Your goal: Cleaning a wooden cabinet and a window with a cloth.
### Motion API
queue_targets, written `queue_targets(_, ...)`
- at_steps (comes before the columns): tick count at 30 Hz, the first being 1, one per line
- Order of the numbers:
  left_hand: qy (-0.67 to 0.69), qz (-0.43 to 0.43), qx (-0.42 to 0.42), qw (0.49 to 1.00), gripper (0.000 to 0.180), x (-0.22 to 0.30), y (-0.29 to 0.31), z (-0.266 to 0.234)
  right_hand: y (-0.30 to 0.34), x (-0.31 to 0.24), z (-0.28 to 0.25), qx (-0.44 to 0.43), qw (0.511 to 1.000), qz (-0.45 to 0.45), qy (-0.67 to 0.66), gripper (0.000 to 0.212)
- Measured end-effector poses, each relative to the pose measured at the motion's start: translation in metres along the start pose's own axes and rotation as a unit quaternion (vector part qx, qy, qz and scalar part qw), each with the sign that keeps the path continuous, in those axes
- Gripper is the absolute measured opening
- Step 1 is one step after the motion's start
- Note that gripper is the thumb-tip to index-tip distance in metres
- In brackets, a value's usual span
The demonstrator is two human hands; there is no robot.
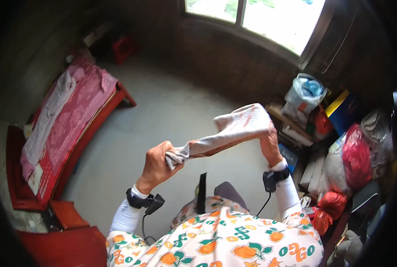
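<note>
A whitish cloth [216, 141] with reddish-orange markings is stretched between my two hands, above the floor. My left hand [157, 163] is closed in a fist round its bunched end, and a crumpled tip pokes out beside the fingers. At the other end my right hand [270, 144] grips the cloth, which folds over it and hides most of the fingers. The cloth's far part flops over toward the window side, while the stretch near my left hand is narrow and gathered. Both wrists wear black straps with small boxes and cables over white sleeves.
A red wooden daybed [89, 147] with pink covers stands at the left, and a red stool [123, 49] behind it. Along the right are a bag-filled bucket [306, 91], boxes and several plastic bags [358, 155]. Grey floor [163, 107] lies between. A window [278, 22] is at the back.
</note>
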State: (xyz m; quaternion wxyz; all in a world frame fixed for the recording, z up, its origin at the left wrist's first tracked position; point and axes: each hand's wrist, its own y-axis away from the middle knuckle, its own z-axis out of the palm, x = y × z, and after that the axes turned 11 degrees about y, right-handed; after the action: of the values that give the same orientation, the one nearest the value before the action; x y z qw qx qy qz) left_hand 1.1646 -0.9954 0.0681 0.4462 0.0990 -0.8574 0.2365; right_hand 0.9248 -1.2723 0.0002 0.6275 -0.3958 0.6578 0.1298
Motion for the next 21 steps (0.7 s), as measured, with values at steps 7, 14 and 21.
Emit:
queue_targets(7,-0.164,0.247,0.099,0.95,0.037,-0.012,-0.215,0.002,-0.108,0.083,-0.072,0.261,0.952,-0.16,-0.019,0.071)
queue_targets(14,-0.062,0.027,0.106,0.992,0.024,-0.125,-0.404,0.067,-0.254,0.081,-0.168,0.294,0.842,-0.141,0.431,0.038)
queue_targets(21,0.344,0.064,0.135,0.927,0.015,-0.146,-0.602,0.169,-0.382,0.137,-0.271,0.181,0.728,-0.189,0.633,0.039)
